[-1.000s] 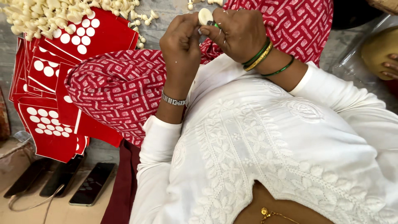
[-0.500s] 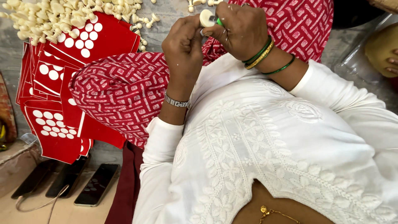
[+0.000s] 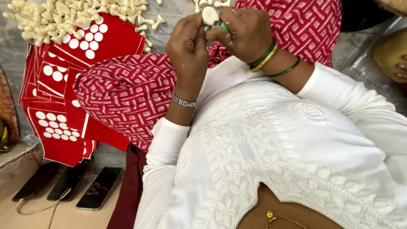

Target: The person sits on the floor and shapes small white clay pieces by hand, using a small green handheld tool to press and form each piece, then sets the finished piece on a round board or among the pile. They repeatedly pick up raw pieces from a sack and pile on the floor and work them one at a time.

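My left hand and my right hand meet above my lap, both pinching a small round cream-coloured button piece between the fingertips. A bit of green shows at my right fingers next to the piece. My left wrist wears a silver bracelet, my right wrist green and gold bangles. Both hands hover over my red-and-white patterned trousers. A heap of similar cream pieces lies on the floor beyond my left hand, partly on red cards with white round dots.
More red dotted cards are stacked at the left by my knee. Three dark phones lie on the floor at lower left with a cable. Another person's hand rests at the right edge on a tan object.
Both hands stay together on the cream piece, shifting slightly up and right in view. The view has drifted a little; nothing was let go.
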The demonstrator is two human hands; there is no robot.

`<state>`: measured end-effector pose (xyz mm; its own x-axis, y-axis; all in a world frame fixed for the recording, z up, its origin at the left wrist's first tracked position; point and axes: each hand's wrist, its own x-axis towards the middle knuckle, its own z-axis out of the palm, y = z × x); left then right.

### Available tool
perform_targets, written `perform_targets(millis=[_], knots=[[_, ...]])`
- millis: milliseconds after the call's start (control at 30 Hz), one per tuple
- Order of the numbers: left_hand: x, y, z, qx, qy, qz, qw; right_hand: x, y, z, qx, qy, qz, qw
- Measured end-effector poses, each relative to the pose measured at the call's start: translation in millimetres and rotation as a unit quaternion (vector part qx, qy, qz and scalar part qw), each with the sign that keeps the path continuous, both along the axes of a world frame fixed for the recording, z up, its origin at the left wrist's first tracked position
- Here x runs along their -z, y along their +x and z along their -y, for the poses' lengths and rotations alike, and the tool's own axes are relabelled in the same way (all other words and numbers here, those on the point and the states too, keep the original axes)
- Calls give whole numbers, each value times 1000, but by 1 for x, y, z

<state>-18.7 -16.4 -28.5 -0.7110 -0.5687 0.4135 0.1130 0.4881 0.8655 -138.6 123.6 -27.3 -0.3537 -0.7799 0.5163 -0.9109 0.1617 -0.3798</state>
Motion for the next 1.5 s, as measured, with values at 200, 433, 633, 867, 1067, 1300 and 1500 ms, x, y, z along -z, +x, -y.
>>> perform_targets(millis=[200, 433, 633, 867, 1067, 1300, 1500], knots=[[-8, 2, -3, 12, 79, 12, 997, -9, -2, 3, -97, -101, 430, 892], [-14, 6, 7, 111, -28, 35, 993, -25, -22, -13, -48, 57, 495, 866], [-15, 9, 18, 193, 15, 86, 977, -16, -33, -21, -83, 82, 394, 912], [-8, 3, 11, 97, -1, 56, 994, -4, -13, -15, -40, -11, 212, 976], [-11, 3, 9, 73, -16, 35, 997, -10, 7, -21, 30, 78, 56, 995], [-15, 5, 3, 66, -34, 23, 997, -7, 14, -21, 69, 74, 8, 995], [4, 6, 5, 32, -79, 25, 996, -5, 16, -14, 23, 47, 63, 997]])
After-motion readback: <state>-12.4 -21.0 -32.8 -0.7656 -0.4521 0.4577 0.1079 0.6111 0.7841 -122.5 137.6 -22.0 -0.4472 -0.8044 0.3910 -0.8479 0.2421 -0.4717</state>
